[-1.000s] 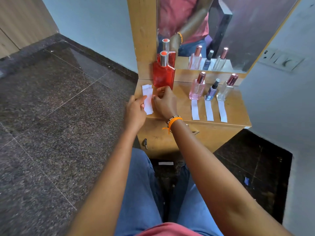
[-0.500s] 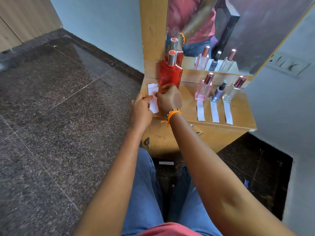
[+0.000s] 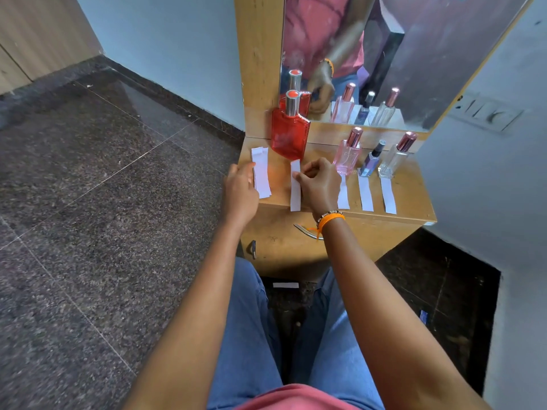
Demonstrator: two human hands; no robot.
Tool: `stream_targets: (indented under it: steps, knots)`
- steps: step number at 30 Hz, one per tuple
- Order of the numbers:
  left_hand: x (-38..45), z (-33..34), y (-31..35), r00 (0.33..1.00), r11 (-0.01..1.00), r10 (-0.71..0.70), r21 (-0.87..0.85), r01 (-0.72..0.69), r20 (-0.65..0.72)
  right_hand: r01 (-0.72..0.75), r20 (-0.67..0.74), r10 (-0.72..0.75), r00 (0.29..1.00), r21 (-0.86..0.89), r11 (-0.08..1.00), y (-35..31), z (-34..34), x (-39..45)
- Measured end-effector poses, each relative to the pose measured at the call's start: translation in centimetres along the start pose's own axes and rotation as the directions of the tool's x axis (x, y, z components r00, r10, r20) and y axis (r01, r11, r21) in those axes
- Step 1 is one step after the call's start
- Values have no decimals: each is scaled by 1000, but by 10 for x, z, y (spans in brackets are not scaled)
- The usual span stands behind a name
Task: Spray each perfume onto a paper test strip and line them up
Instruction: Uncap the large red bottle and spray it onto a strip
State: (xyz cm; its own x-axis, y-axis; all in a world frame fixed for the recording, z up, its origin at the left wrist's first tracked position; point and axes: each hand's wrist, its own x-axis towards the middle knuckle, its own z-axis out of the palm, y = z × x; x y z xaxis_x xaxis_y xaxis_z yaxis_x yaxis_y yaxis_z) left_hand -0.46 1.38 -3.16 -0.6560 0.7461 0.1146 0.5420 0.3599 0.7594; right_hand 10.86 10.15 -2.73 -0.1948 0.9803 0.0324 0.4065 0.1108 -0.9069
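Observation:
A red perfume bottle point(image 3: 290, 134) stands at the back left of the wooden dresser top point(image 3: 411, 199). Right of it stand a pink bottle point(image 3: 347, 153), a small blue bottle point(image 3: 371, 162) and a clear bottle point(image 3: 395, 158), each with a white strip in front: one strip point(image 3: 343, 198), a second point(image 3: 366, 195), a third point(image 3: 388, 196). My right hand point(image 3: 318, 184) pinches a single paper strip point(image 3: 295, 190) lying below the red bottle. My left hand point(image 3: 240, 190) rests against a stack of blank strips point(image 3: 261, 173) at the top's left edge.
A mirror point(image 3: 384, 54) rises behind the bottles and reflects them and my arm. A drawer handle point(image 3: 306, 230) sits under the top's front edge. One strip point(image 3: 285, 285) lies on the dark floor between my knees. A switch plate point(image 3: 485, 113) is on the right wall.
My right hand has drawn one strip off the stack and moved it right, laying it in front of the red bottle. My left hand stays at the stack.

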Motion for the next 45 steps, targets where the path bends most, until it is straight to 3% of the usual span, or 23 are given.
stream_targets:
  steps: [5,10,15,20,25,30,34,37,40,45]
  knots:
    - [-8,0,7,996,994,8,-105,-18,-90,101,-6,-103,995,-149,984,5,-9,-1]
    - [-19,10,22,996,983,62,-171,-72,-63,219,-8,-231,973,-282,934,6,-10,-2]
    - [-23,17,31,998,960,64,-271,-69,-26,360,-87,-380,921,-184,915,-17,-6,9]
    - [-19,14,35,998,952,47,-301,-58,-44,333,-2,-335,942,-98,938,-47,8,32]
    - [-20,7,38,998,944,44,-326,-56,-46,317,27,-319,948,-205,926,-51,13,45]
    - [-20,-9,44,995,902,36,-426,-70,-88,440,-30,-442,897,-49,897,-48,-14,19]
    - [-20,-18,56,991,815,131,-571,-100,13,498,246,-512,823,122,859,-48,-50,-7]
    - [-25,-21,59,977,785,186,-614,-84,103,431,377,-465,801,176,885,-45,-67,-24]
    - [-33,-16,58,976,792,210,-596,-133,62,366,390,-423,818,213,906,-41,-77,-35]
    - [-44,-3,60,972,844,237,-495,-207,-3,107,255,-299,920,570,815,-57,-77,-44]
